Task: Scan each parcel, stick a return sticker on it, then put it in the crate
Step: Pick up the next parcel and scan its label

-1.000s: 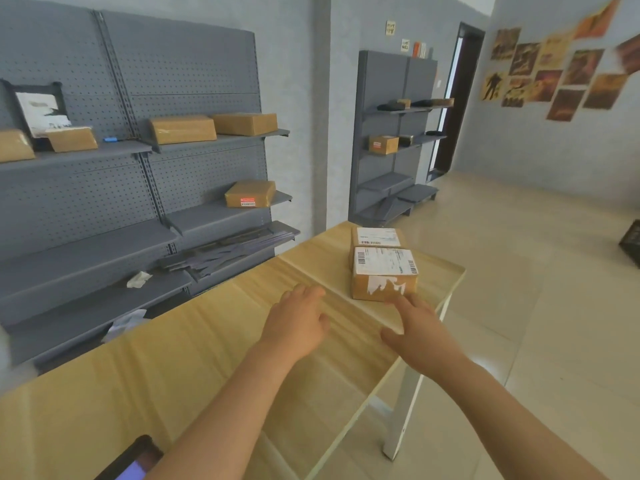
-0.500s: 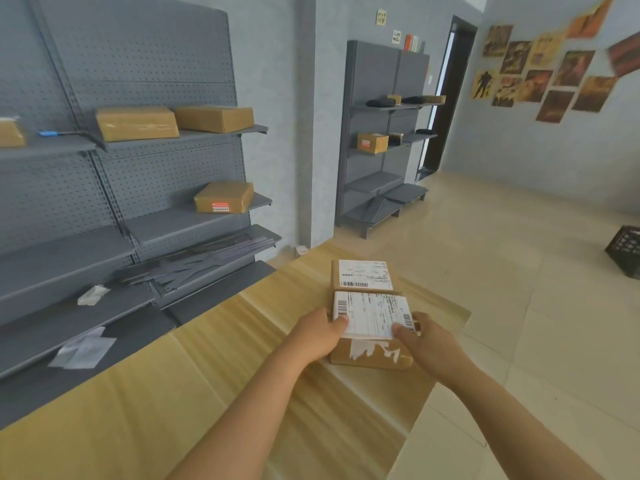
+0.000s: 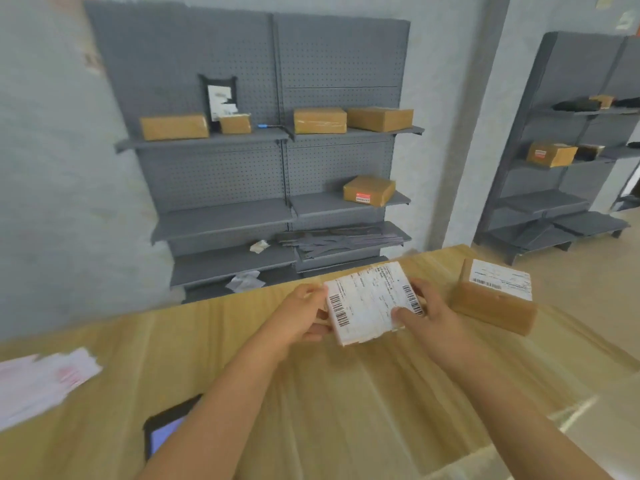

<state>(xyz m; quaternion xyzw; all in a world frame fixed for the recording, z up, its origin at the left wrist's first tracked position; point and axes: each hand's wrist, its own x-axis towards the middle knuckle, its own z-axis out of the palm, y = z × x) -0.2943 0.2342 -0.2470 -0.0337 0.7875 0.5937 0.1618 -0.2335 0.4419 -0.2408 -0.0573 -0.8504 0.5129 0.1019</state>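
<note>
Both forearms reach forward from the near edge of the wooden table and meet around one parcel, which is held above the table's middle, toward its far edge. The parcel is tilted so that its white shipping label faces up toward the camera, with a barcode along its left side and another at its right side.

The left hand grips the parcel's left edge, the fingers curled under it and the thumb up near the top left corner. The right hand clasps the right edge, its thumb pressed flat on the label near the lower right corner while the other fingers wrap behind the box. Both wrists are roughly level, and the arms angle in toward each other.

A second parcel rests on the table just to the right of the held one, near the far right corner, apart from the right hand; it also has a white label on top. A stack of stickers, blurred, lies at the table's left edge. A dark tablet with a lit screen sits near the front edge, partly hidden by the left forearm. Grey shelves holding brown boxes stand behind the table.
</note>
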